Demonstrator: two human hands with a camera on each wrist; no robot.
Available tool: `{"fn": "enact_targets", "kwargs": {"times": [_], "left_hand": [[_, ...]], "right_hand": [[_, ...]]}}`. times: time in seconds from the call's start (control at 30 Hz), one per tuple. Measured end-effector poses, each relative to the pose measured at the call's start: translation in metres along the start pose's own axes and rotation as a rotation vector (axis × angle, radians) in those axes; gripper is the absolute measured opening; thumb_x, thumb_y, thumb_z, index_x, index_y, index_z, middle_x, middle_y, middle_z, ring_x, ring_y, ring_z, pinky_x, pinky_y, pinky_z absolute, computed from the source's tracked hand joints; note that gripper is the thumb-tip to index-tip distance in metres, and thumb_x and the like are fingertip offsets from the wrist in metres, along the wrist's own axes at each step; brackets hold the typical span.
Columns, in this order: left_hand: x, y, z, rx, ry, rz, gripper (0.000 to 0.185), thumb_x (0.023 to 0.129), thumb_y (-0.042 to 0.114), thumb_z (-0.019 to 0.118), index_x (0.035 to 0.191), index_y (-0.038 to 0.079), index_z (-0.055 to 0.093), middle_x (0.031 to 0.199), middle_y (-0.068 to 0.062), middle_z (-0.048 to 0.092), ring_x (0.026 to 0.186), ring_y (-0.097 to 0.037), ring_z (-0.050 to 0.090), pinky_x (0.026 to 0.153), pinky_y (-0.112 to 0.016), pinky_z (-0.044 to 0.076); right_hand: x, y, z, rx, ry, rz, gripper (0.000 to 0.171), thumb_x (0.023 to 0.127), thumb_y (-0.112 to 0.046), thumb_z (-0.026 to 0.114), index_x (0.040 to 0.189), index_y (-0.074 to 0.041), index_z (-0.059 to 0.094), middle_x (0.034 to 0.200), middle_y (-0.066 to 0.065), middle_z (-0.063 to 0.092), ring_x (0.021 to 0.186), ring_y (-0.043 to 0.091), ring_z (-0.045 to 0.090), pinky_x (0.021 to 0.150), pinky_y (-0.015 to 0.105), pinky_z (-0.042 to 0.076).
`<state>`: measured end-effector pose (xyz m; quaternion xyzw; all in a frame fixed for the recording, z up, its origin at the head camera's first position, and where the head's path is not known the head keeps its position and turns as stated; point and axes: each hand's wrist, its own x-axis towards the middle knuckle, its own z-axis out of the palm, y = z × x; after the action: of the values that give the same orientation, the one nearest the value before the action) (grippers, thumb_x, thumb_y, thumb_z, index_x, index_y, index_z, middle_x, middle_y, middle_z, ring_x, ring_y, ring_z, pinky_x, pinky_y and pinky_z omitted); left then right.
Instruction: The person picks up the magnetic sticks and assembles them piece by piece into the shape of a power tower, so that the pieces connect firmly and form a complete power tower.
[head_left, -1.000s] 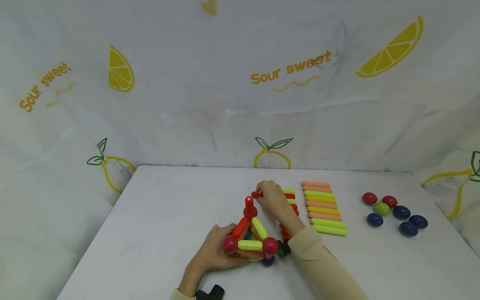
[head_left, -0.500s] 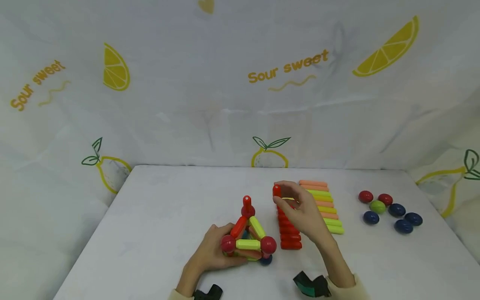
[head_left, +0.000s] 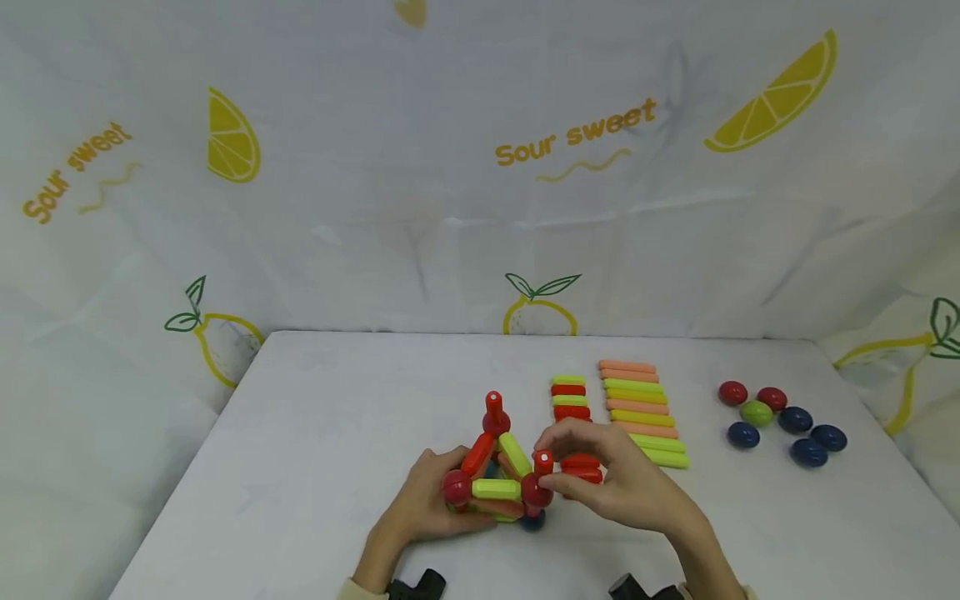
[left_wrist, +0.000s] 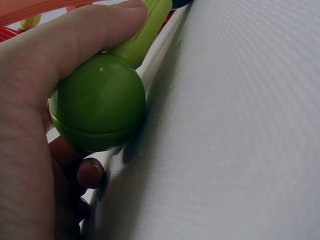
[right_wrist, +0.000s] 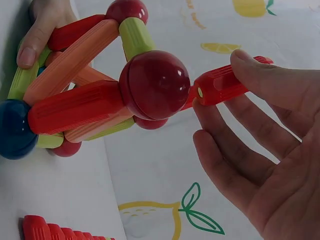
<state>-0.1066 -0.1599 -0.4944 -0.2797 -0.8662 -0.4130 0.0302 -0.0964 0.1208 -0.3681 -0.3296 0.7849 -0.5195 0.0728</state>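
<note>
right hand [head_left: 622,487] pinching short red magnetic stick [head_left: 543,464] upright, lower end on dark red ball [head_left: 536,492] at near right corner of rod-and-ball structure [head_left: 495,479]. left hand [head_left: 423,504] gripping structure's left side, thumb over green ball [left_wrist: 97,102]. loose red sticks [head_left: 573,433] just behind right fingers.

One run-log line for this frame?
left hand: steadies stick-and-ball frame | right hand: pinches red stick at red ball

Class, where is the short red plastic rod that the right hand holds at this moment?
In the head view, the short red plastic rod stands upright on the near-right dark red ball of the rod-and-ball frame, pinched by the right hand.
</note>
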Motion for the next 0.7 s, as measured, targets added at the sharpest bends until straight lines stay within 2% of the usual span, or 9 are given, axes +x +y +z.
{"fn": "enact_targets", "kwargs": {"times": [0.2,0.33,0.5,0.6,0.7], "left_hand": [[-0.0007,0.0017,0.0003,-0.002,0.002,-0.017,0.057,0.069,0.04,0.093,0.116,0.032,0.063,0.091,0.023,0.074,0.077,0.009,0.059,0.064,-0.02,0.033],[-0.0013,0.0027,-0.0004,0.0,-0.003,-0.035,0.057,0.069,0.042,0.093,0.117,0.032,0.063,0.091,0.024,0.074,0.077,0.01,0.059,0.065,-0.02,0.033],[-0.0016,0.0013,0.0014,0.007,0.013,-0.025,0.059,0.068,0.042,0.094,0.117,0.031,0.064,0.092,0.024,0.075,0.077,0.01,0.06,0.065,-0.02,0.033],[-0.0005,0.0001,0.0042,0.004,0.046,-0.009,0.058,0.07,0.039,0.093,0.119,0.028,0.063,0.091,0.021,0.075,0.077,0.009,0.061,0.067,-0.018,0.038],[0.0016,0.0005,0.0067,-0.044,0.074,-0.026,0.056,0.074,0.033,0.091,0.121,0.024,0.061,0.086,0.016,0.074,0.072,0.007,0.061,0.067,-0.016,0.048]], "right_hand": [[-0.0003,-0.0003,-0.0005,0.039,-0.058,0.038,0.026,0.092,-0.024,0.076,0.113,-0.015,0.064,0.104,0.001,0.07,0.097,0.012,0.072,0.091,0.026,0.059],[-0.0006,-0.0005,0.0,0.041,-0.064,0.067,0.025,0.091,-0.025,0.078,0.111,-0.019,0.065,0.104,-0.002,0.07,0.096,0.012,0.071,0.092,0.026,0.059],[-0.0012,0.0004,0.0,0.04,-0.061,0.062,0.026,0.091,-0.024,0.078,0.112,-0.018,0.065,0.104,-0.001,0.071,0.097,0.011,0.071,0.091,0.027,0.059],[-0.0009,0.0007,-0.0005,0.007,-0.037,0.053,0.034,0.091,-0.028,0.078,0.12,-0.017,0.064,0.114,0.004,0.071,0.102,0.011,0.071,0.092,0.025,0.059],[-0.0015,0.0018,-0.003,-0.076,0.021,0.052,0.047,0.09,-0.034,0.078,0.131,-0.016,0.062,0.124,0.006,0.07,0.107,0.011,0.071,0.092,0.023,0.058]]}}
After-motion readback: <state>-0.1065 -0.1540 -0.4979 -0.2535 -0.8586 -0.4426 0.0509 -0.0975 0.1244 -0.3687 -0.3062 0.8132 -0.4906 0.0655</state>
